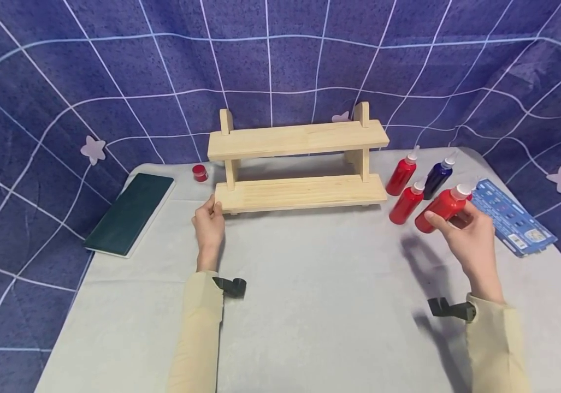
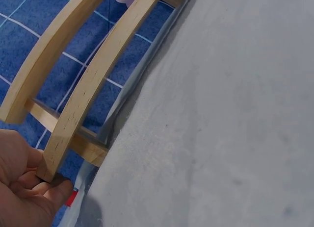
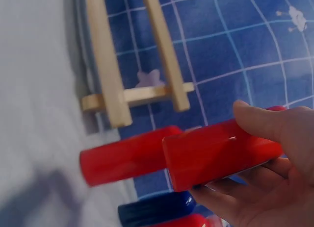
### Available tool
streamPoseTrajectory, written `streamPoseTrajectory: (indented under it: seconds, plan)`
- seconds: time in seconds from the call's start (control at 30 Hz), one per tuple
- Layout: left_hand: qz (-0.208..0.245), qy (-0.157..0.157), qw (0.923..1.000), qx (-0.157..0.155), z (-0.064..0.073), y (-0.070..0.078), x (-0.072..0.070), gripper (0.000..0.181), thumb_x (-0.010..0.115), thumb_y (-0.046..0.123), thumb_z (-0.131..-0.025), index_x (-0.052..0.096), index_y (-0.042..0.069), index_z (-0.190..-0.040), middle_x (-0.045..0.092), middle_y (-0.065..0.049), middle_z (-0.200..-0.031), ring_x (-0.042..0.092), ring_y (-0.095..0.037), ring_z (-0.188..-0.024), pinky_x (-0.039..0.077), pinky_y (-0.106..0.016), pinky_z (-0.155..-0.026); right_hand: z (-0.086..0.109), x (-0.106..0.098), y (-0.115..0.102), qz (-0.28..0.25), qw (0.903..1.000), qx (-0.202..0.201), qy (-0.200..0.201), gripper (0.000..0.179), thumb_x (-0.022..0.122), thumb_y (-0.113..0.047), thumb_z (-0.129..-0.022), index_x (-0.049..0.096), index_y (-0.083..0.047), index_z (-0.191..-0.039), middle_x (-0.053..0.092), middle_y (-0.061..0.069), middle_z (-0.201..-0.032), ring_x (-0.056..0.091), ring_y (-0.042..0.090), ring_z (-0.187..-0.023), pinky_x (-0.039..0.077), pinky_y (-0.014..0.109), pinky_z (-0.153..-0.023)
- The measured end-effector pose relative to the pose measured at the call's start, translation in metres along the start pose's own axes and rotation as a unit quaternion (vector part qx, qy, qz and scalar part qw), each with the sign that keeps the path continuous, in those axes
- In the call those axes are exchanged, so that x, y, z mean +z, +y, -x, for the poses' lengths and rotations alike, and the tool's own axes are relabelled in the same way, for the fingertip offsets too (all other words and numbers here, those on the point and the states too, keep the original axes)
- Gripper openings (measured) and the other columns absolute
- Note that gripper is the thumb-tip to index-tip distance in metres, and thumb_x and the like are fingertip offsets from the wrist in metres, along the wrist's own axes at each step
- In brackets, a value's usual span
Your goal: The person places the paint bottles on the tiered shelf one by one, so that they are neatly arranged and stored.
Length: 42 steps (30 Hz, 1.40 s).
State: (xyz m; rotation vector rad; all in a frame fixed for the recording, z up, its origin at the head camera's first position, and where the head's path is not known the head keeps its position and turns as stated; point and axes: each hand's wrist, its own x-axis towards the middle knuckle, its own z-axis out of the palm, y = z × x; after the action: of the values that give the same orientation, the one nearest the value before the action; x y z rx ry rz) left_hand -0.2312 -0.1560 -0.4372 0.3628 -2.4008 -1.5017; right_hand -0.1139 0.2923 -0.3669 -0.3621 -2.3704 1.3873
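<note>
My left hand (image 1: 208, 226) pinches the left end of the lower board of a two-tier wooden shelf (image 1: 300, 194); in the left wrist view the thumb and fingers (image 2: 54, 192) close round that board end. On the right, my right hand (image 1: 474, 240) grips a red squeeze bottle (image 1: 441, 210) with a white cap, tilted and raised off the table. Behind it stand two more red bottles (image 1: 401, 176) (image 1: 406, 205) and a dark blue bottle (image 1: 438, 177). The right wrist view shows the held bottle overlapping a standing red one (image 3: 127, 156).
A small red jar (image 1: 200, 173) sits left of the shelf. Further left lies a dark green book (image 1: 133, 213). A blue printed card pack (image 1: 513, 218) rests at the right, beyond the bottles. Blue gridded cloth (image 1: 290, 65) hangs behind the white-covered table (image 1: 309, 305).
</note>
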Motion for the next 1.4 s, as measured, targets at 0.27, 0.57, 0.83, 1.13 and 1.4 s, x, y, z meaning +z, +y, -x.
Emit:
streamPoseTrajectory:
  seconds: [0.27,0.57,0.83,1.13,1.4]
  plan:
    - [0.000,-0.001,1.0000,-0.001,-0.002,0.002,-0.003,0.039,0.050,0.014,-0.101,0.052,0.001,-0.138,0.055,-0.019,-0.136,0.057,-0.027,-0.122,0.050,-0.040,-0.098,-0.002,0.007,-0.020,-0.029,0.9993,-0.020,-0.006,0.027,0.077,-0.012,-0.083,0.068,-0.015,-0.108,0.065,-0.025,-0.081,0.063,-0.007,-0.077,0.047,0.008,-0.067]
    - [-0.005,-0.001,1.0000,-0.008,-0.002,0.002,-0.004,0.039,0.050,0.015,-0.102,0.052,0.003,-0.139,0.054,-0.018,-0.137,0.057,-0.029,-0.122,0.050,-0.041,-0.098,-0.007,0.025,-0.036,-0.027,0.9987,-0.038,-0.019,0.039,0.075,-0.012,-0.085,0.063,0.000,-0.120,0.062,-0.028,-0.082,0.062,-0.008,-0.077,0.047,0.008,-0.067]
    - [0.001,0.005,1.0000,-0.003,0.004,0.001,-0.001,0.038,0.050,0.013,-0.102,0.052,0.001,-0.138,0.054,-0.018,-0.138,0.055,-0.030,-0.124,0.049,-0.042,-0.099,-0.011,0.047,-0.044,-0.045,0.9974,-0.049,-0.030,0.040,0.074,-0.010,-0.085,0.061,0.004,-0.120,0.060,-0.027,-0.083,0.061,-0.009,-0.080,0.048,0.008,-0.072]
    - [0.000,0.006,1.0000,0.007,0.006,-0.001,0.001,0.037,0.050,0.013,-0.102,0.054,0.001,-0.137,0.054,-0.018,-0.137,0.057,-0.030,-0.122,0.051,-0.042,-0.096,-0.024,0.068,-0.047,-0.043,0.9959,-0.068,-0.041,0.039,0.073,-0.010,-0.087,0.059,0.005,-0.121,0.066,-0.007,-0.094,0.059,-0.008,-0.080,0.046,0.010,-0.073]
    - [-0.001,0.005,1.0000,0.001,0.005,0.000,0.000,0.039,0.050,0.012,-0.101,0.052,0.001,-0.138,0.053,-0.018,-0.138,0.054,-0.029,-0.125,0.049,-0.042,-0.099,-0.036,0.086,-0.045,-0.056,0.9959,-0.056,-0.044,0.040,0.069,-0.007,-0.089,0.057,0.006,-0.124,0.065,0.022,-0.111,0.057,-0.007,-0.083,0.046,0.008,-0.078]
